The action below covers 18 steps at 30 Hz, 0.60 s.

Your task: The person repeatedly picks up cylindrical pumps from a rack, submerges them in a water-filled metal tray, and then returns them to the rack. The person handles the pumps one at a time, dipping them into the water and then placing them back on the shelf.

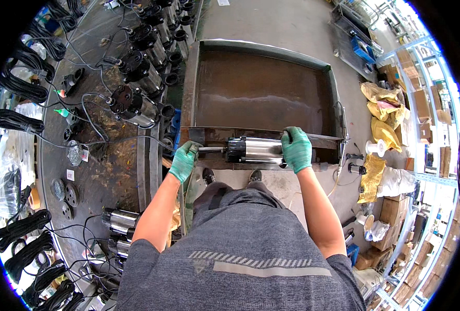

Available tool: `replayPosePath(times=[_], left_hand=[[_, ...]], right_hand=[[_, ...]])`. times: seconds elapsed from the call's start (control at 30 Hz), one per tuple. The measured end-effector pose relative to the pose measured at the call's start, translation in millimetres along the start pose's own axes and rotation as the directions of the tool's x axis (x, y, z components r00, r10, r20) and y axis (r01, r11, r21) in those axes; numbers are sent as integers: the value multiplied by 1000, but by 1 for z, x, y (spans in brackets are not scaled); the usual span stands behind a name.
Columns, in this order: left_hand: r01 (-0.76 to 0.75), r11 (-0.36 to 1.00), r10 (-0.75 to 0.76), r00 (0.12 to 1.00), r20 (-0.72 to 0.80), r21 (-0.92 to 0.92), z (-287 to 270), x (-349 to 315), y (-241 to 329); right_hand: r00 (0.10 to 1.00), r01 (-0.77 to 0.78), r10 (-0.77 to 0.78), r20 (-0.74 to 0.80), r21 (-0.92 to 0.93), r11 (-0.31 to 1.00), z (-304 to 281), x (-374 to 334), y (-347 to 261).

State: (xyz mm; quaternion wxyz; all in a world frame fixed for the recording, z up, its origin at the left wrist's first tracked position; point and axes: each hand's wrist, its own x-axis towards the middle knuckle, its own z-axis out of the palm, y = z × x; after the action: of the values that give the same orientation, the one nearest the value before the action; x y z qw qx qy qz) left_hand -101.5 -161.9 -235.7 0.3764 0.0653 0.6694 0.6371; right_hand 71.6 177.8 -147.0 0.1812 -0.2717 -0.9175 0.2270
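Observation:
A submersible pump (256, 149) with a steel barrel and black end cap lies level over the near edge of a brown-bottomed metal tank (261, 88). Its capped end points left. My right hand (296, 149), in a green glove, is closed around the pump's right end and hides part of it. To the left, my left hand (184, 159), gloved likewise, is closed on the pump's cable (211, 149), which looks straight between hand and cap. Beyond that hand, a dark cable runs left across the workbench (110, 171).
Several similar pumps (134, 106) stand along the bench's right side, beside the tank. Coiled black cables (22, 238) hang at its left edge. More pumps (121, 222) lie near my left elbow. At right are yellow sacks (372, 179), cartons (393, 217) and blue shelving (435, 179).

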Motion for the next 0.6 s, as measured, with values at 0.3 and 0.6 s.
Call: replayPosePath(times=[0.3,0.6], left_hand=[[494,866,-490,869,68,-80,-1,7,22],[-192,772,79,975,208,606,-5,12,25]], right_hand=[[1000,-16,16,0,-18,1000,0,0,-1],[1000,-3,3,10,-36,999,0,2,0]])
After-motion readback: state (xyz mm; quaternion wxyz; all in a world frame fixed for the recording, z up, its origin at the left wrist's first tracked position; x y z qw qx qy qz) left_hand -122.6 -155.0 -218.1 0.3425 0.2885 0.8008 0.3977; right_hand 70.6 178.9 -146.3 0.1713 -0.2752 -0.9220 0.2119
